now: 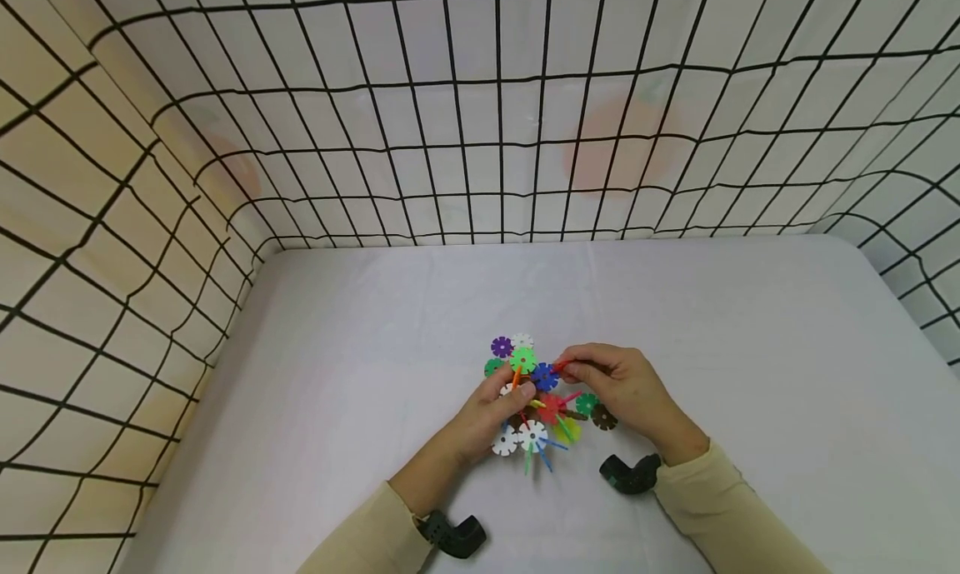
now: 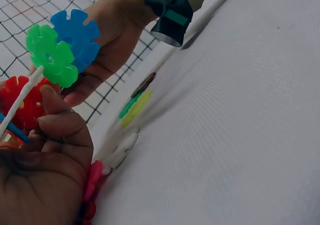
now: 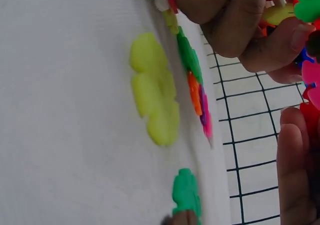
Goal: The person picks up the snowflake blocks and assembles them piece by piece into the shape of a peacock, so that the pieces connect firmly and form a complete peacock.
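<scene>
In the head view my left hand (image 1: 480, 420) holds a cluster of notched, flower-shaped plastic discs, its thumb across the top. A green disc (image 2: 52, 55), a blue disc (image 2: 80, 35) and a red disc (image 2: 25, 102) stand out of that cluster in the left wrist view, with a thin white edge-on piece beside them. My right hand (image 1: 630, 386) pinches a red disc (image 1: 560, 366) against the cluster's blue disc (image 1: 545, 377). Whether the two are joined cannot be told. Fingers cover much of the cluster's middle.
Loose discs lie on the white table (image 1: 360, 349) around the hands: a yellow disc (image 3: 155, 90), a green disc (image 1: 587, 404), a brown disc (image 1: 603, 416) and a purple disc (image 1: 501, 346) among several others. Black wire mesh (image 1: 498, 141) stands behind and at both sides.
</scene>
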Tool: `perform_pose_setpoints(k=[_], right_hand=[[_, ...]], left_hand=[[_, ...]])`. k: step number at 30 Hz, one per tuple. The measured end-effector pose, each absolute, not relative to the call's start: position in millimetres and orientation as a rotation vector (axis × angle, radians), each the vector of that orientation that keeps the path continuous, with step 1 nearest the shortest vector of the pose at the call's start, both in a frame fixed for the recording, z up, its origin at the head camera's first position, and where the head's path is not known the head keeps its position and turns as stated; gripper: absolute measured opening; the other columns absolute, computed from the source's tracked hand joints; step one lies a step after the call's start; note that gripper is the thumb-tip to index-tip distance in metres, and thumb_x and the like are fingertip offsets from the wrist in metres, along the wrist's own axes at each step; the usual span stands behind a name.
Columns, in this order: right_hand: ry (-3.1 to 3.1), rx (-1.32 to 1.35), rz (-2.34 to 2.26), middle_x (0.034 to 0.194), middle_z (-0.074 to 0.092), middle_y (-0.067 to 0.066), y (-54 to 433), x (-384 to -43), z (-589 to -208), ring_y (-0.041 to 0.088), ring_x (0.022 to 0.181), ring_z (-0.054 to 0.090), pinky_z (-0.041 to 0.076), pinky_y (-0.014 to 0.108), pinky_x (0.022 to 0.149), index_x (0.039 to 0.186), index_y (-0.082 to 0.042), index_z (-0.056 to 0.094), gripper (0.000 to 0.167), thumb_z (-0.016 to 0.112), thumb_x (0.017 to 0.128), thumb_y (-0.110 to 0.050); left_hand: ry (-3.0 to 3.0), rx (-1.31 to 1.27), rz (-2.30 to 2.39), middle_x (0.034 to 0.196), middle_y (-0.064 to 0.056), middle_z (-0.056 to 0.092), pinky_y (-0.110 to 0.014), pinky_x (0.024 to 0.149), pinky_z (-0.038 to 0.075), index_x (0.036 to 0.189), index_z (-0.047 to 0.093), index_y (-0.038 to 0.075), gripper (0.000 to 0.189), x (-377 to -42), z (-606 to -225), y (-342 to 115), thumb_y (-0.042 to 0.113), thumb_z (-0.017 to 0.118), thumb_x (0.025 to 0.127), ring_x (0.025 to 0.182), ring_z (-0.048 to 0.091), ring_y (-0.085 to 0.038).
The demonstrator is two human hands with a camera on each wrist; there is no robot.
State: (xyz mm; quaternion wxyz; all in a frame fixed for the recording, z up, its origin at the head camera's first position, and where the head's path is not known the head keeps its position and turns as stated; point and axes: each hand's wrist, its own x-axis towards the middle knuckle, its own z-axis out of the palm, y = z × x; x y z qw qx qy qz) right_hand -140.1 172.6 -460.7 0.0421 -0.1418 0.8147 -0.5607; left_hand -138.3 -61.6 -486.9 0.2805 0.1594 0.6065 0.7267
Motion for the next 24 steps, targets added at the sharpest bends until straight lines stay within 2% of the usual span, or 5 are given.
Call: perform_pose_setpoints(k=[4, 7, 12, 19, 24], right_hand=[[2.566, -0.354, -1.580, 0.113, 0.076, 0.008, 176.7, -141.4, -457.6, 0.015, 0.096, 0.071, 0.058, 0.019, 0.083, 0.123, -0.009, 0.070, 0.024, 0.066, 0.100, -0.016], [2.663, -0.309, -1.372, 0.109, 0.074, 0.003, 184.4, -143.2, -455.4, 0.016, 0.093, 0.067, 0.056, 0.020, 0.079, 0.123, -0.013, 0.070, 0.027, 0.071, 0.097, -0.021], [2.685, -0.303, -1.082, 0.090, 0.065, -0.003, 197.0, -145.7, -455.3, 0.015, 0.082, 0.056, 0.048, 0.025, 0.068, 0.105, -0.018, 0.075, 0.017, 0.079, 0.089, -0.023], [2.639, -0.374, -0.929, 0.086, 0.060, -0.002, 194.0, -147.6, -458.0, 0.013, 0.079, 0.052, 0.044, 0.027, 0.068, 0.089, -0.019, 0.071, 0.022, 0.086, 0.078, -0.031], [2.636, -0.370, -0.911, 0.083, 0.060, -0.002, 188.4, -146.2, -456.3, 0.014, 0.077, 0.053, 0.044, 0.027, 0.068, 0.085, -0.018, 0.068, 0.021, 0.086, 0.078, -0.026]], left_hand=[[1.599, 0.417, 2.001, 0.113, 0.006, 0.063, -0.019, 0.084, 0.055, 0.144, 0.040, -0.002, 0.049, -137.7, -484.7, -59.9, 0.027, 0.052, 0.106, 0.095, 0.064, -0.003], [1.591, 0.406, 2.058, 0.120, 0.005, 0.060, -0.019, 0.086, 0.055, 0.148, 0.037, -0.002, 0.052, -136.4, -483.2, -58.2, 0.025, 0.052, 0.105, 0.099, 0.063, -0.003], [1.602, 0.357, 2.114, 0.120, 0.005, 0.058, -0.019, 0.085, 0.056, 0.149, 0.036, -0.004, 0.052, -135.0, -484.0, -56.7, 0.023, 0.048, 0.105, 0.098, 0.063, -0.003], [1.612, 0.364, 2.132, 0.120, 0.005, 0.056, -0.018, 0.082, 0.056, 0.147, 0.038, -0.005, 0.051, -135.8, -485.4, -58.0, 0.024, 0.046, 0.105, 0.096, 0.063, -0.001], [1.624, 0.358, 2.148, 0.114, 0.007, 0.059, -0.017, 0.082, 0.055, 0.145, 0.040, -0.006, 0.050, -136.0, -484.6, -56.9, 0.023, 0.048, 0.104, 0.094, 0.063, -0.002]])
